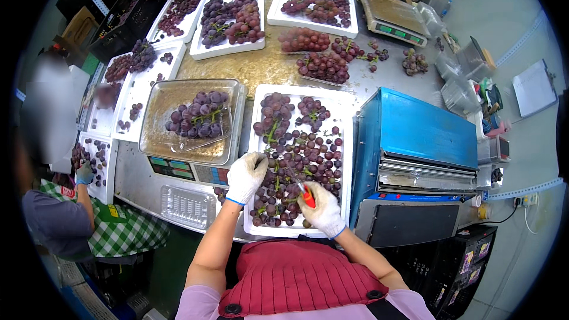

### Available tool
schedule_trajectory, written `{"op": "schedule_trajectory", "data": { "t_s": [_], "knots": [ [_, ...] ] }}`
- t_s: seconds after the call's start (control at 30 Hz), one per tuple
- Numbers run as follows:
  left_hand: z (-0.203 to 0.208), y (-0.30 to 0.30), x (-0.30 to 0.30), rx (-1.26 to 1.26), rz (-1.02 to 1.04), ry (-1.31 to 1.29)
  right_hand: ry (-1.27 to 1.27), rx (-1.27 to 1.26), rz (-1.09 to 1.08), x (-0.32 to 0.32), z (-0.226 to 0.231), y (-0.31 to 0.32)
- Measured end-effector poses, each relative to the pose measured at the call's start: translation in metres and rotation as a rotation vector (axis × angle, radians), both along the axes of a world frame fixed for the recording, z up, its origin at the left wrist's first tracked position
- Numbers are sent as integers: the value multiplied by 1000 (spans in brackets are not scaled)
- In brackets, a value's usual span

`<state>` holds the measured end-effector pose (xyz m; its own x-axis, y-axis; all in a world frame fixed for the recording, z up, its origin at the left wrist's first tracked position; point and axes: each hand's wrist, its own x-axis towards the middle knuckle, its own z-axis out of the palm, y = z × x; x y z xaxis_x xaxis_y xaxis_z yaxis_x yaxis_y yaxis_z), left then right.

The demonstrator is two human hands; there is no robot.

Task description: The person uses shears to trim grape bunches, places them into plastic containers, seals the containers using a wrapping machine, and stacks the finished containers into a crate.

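Observation:
A white foam tray in front of me holds loose purple grapes and small bunches with green stems. My left hand, in a white glove, is over the tray's left edge with its fingers curled together; what they hold, if anything, is hidden. Gripped in my gloved right hand is a pair of red-handled snips, the thin metal tip pointing up and left over the grapes. Left of the tray, a grape bunch sits in a clear plastic box on a weighing scale.
A blue wrapping machine stands close on the right. An empty clear punnet lies at the front left. Packed grapes, more foam trays and another scale are farther back. A co-worker handles grapes at the left.

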<state>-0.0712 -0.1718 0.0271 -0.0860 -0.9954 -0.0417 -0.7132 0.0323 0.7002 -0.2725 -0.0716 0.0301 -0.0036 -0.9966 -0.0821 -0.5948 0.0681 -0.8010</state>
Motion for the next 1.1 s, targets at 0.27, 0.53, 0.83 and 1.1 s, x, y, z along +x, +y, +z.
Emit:
{"op": "schedule_trajectory", "data": {
  "t_s": [0.27, 0.53, 0.83, 1.1],
  "knots": [
    [7, -59, -85, -195, -172, -150, -375, 191, -231, -13, 12, 5],
    [-52, -110, -153, -292, -193, -508, -598, 56, -433, -48, 27, 1],
    [-49, -110, -157, -110, -137, -467, -605, 70, -422, -53, 12, 5],
    [2, -102, -137, -303, -120, -408, -669, 60, -443, -56, 2, 8]
  ]
}}
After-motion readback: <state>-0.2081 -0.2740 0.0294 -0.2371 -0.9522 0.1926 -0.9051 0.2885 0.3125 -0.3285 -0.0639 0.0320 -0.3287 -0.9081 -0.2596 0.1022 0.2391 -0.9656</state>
